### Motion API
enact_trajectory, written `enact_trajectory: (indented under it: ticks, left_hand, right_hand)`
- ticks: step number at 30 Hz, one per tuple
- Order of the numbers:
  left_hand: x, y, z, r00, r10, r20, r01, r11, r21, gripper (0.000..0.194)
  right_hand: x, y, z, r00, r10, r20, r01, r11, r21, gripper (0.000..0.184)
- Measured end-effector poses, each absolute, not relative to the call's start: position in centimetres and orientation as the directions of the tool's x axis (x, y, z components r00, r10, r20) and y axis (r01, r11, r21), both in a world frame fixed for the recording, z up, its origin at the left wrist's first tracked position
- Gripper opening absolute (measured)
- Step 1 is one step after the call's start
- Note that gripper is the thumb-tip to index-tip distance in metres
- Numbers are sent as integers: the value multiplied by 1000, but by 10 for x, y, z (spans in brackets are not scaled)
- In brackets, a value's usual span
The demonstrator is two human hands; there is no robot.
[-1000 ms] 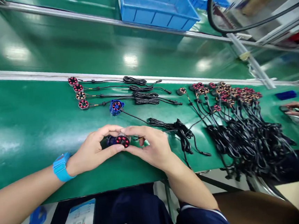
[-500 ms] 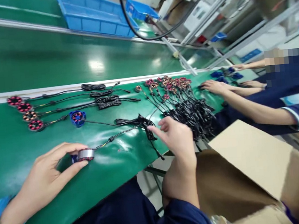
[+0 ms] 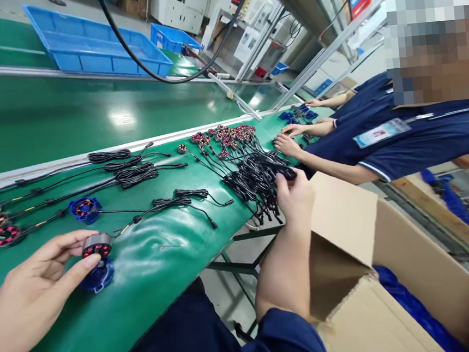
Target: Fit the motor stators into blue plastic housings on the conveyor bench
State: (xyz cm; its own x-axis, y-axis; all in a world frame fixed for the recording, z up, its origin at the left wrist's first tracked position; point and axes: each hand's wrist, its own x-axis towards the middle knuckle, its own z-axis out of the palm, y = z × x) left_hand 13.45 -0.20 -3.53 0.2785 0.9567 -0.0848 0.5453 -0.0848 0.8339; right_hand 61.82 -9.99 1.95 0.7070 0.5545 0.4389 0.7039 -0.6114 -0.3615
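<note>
My left hand (image 3: pixel 58 273) pinches a small round motor (image 3: pixel 96 245) by its silver rim, its red coils facing me. Just below it is a blue plastic housing (image 3: pixel 98 276); I cannot tell whether they touch. A cable with a folded black bundle (image 3: pixel 171 202) runs from the motor across the green mat. My right hand (image 3: pixel 296 195) is closed on a bundled black cable (image 3: pixel 277 165) at the right side of a heap of cables (image 3: pixel 245 183). Several coil motors (image 3: pixel 231 136) lie at the heap's far end. Another blue housing (image 3: pixel 85 210), with a motor inside, sits beyond my left hand.
Several motors (image 3: pixel 5 235) with cables lie at the left. An open cardboard box (image 3: pixel 340 216) stands at the right, close to my right arm. Co-workers' hands (image 3: pixel 291 141) work farther along the bench. A blue tray (image 3: pixel 100 51) sits beyond the bench; a black hose (image 3: pixel 147 74) hangs overhead.
My right hand has moved right from above the nearer cables and closed on a bundle at the heap. My left hand has tilted the motor, its coils now showing. The camera view has swung right.
</note>
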Motion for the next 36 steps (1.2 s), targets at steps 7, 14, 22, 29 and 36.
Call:
enact_trajectory:
  ticks: [7, 14, 22, 29, 36]
  left_hand:
    - [149, -5, -14, 299, 951, -78, 457, -71, 886, 52]
    - [147, -11, -31, 387, 921, -45, 434, -139, 890, 45]
    - [145, -6, -42, 407, 910, -80, 427, -112, 897, 45]
    - [142, -3, -24, 432, 901, 38, 369, -215, 904, 28]
    - [122, -5, -7, 500, 831, 243, 469, -496, 731, 11]
  right_hand:
    - [607, -32, 6, 566, 726, 391, 803, -592, -64, 49]
    - [627, 98, -1, 715, 699, 31, 699, -713, -52, 60]
    - [589, 112, -3, 491, 863, 122, 866, -469, -171, 52]
    - [471, 53, -20, -674, 728, 127, 585, 630, -511, 51]
    - [466, 15, -14, -515, 814, 269, 672, 578, -463, 17]
